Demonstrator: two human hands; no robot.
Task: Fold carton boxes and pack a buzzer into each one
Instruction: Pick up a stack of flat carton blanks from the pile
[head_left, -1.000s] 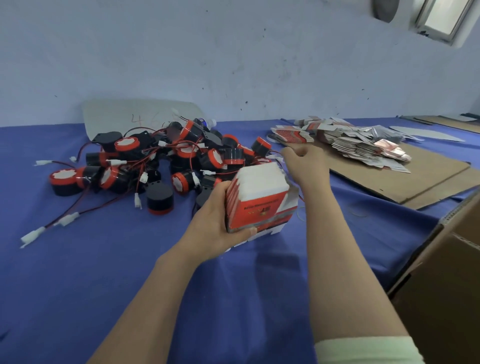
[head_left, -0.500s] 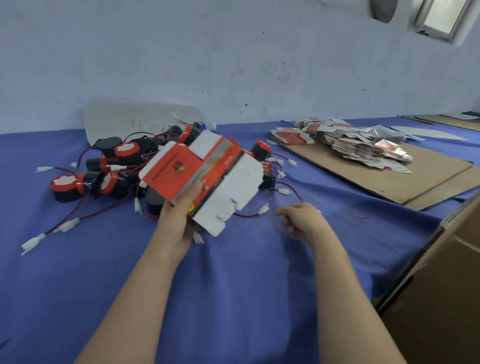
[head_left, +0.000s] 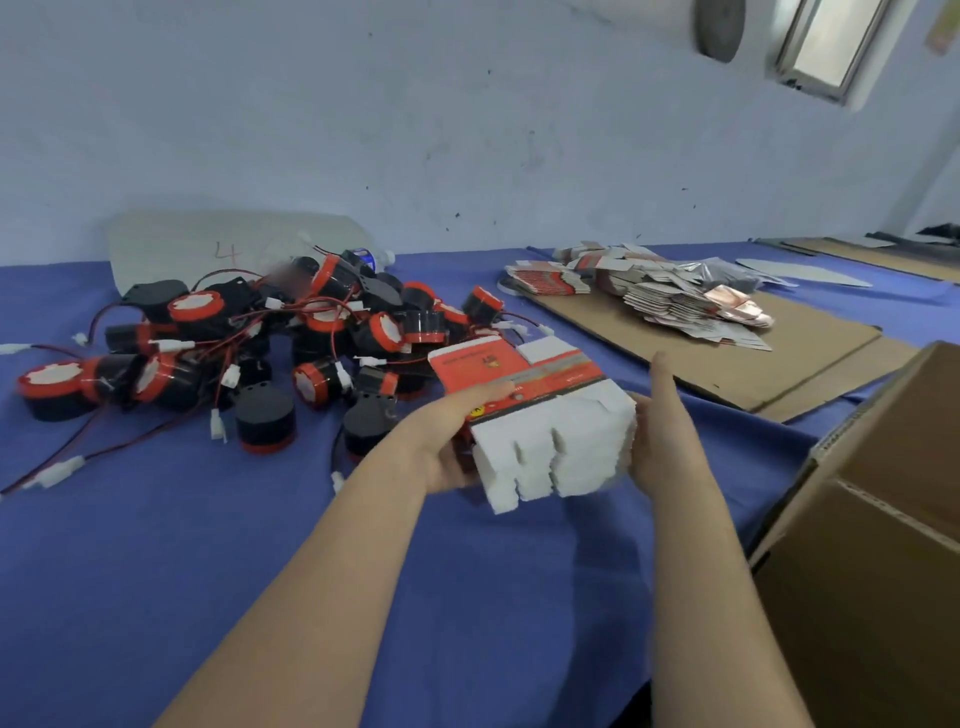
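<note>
Head view: left of the carton (head_left: 540, 415), a pile of buzzers (head_left: 291, 353) lies on the blue table (head_left: 156, 545). The left hand (head_left: 452, 441) clamps the carton above the table, thumb on its red panel, fingers beneath. The right hand (head_left: 660, 441) lies against the carton's right side, thumb raised; its fingers are hidden, so its grip cannot be told. Flat cartons (head_left: 675, 306) lie farther right.

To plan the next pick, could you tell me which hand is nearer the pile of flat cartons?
Right. The right hand, at the right of the held carton, lies in front of the pile of flat cartons; the left hand grips the carton's left side, farther off.
</note>
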